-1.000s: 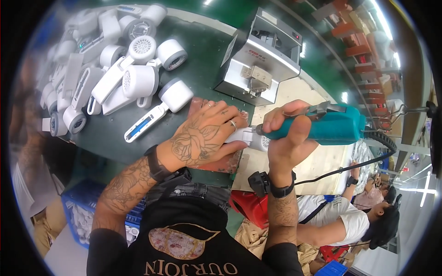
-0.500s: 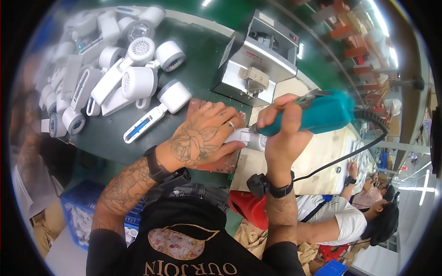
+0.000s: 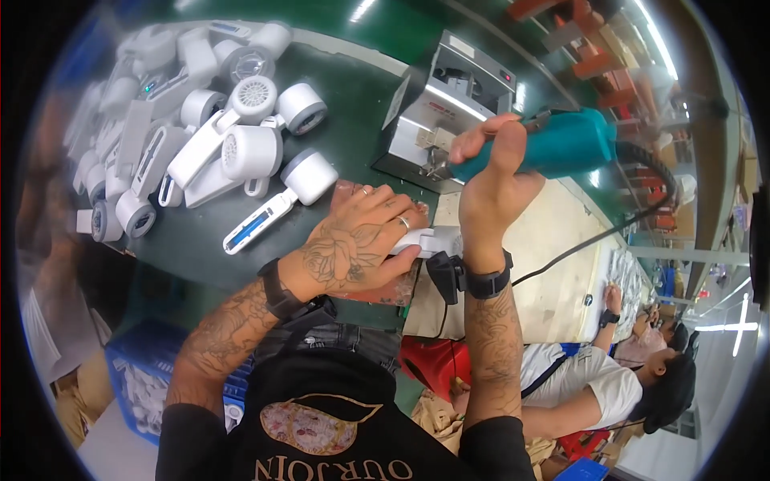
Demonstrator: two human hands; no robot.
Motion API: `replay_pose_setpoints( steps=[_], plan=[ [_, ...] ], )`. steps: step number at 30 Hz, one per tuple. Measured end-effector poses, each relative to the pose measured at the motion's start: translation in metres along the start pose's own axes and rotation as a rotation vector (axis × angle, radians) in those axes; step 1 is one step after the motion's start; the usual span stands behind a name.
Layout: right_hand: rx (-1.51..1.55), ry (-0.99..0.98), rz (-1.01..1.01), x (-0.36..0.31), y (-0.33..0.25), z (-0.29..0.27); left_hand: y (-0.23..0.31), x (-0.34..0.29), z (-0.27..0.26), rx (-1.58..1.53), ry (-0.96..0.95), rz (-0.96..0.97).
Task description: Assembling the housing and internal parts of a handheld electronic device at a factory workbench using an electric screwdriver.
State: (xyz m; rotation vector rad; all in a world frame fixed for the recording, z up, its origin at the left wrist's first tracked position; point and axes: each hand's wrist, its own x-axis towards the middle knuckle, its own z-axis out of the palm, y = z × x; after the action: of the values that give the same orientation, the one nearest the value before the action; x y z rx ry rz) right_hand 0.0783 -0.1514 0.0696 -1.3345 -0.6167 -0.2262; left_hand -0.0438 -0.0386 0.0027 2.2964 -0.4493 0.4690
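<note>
My left hand [image 3: 357, 240] lies over a white handheld fan [image 3: 429, 240] on a worn reddish board [image 3: 389, 293], its fingers closed about the handle. Part of the fan is hidden under that hand and behind my right wrist. A teal electric screwdriver [image 3: 565, 146] is gripped in my right hand [image 3: 499, 180], lying nearly level, with a black cord trailing from its back end. The screwdriver's front end is at the front outlet of a grey-and-black screw feeder [image 3: 461, 88]; whether the tip touches it I cannot tell.
Many white handheld fans [image 3: 253, 152] lie heaped on the dark green table [image 3: 241, 280] to the left. A pale wooden board [image 3: 553, 256] is at the right. Below the table edge stands a blue crate [image 3: 144, 353] of white parts. A co-worker [image 3: 577, 385] sits at the right.
My right hand has raised the screwdriver away from the fan, up to the feeder's front. My left hand stays on the fan. The view has shifted slightly.
</note>
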Motion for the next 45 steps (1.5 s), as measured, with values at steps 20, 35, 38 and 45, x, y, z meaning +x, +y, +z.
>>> replay_pose_setpoints(
  steps=[20, 35, 38, 45],
  plan=[
    [0.010, -0.018, 0.152, -0.074, -0.035, -0.031, 0.001, 0.005, -0.008, -0.024, -0.096, -0.047],
    [0.127, 0.180, 0.171, -0.073, -0.049, -0.043, 0.015, -0.013, -0.006, 0.116, 0.075, 0.130],
    [-0.022, 0.573, -0.058, -0.039, -0.067, -0.064, 0.026, -0.032, -0.007, 0.233, 0.093, 0.188],
    [-0.206, 0.486, -0.303, -0.022, -0.045, -0.080, 0.011, -0.068, -0.152, -0.152, 0.608, -0.558]
  ],
)
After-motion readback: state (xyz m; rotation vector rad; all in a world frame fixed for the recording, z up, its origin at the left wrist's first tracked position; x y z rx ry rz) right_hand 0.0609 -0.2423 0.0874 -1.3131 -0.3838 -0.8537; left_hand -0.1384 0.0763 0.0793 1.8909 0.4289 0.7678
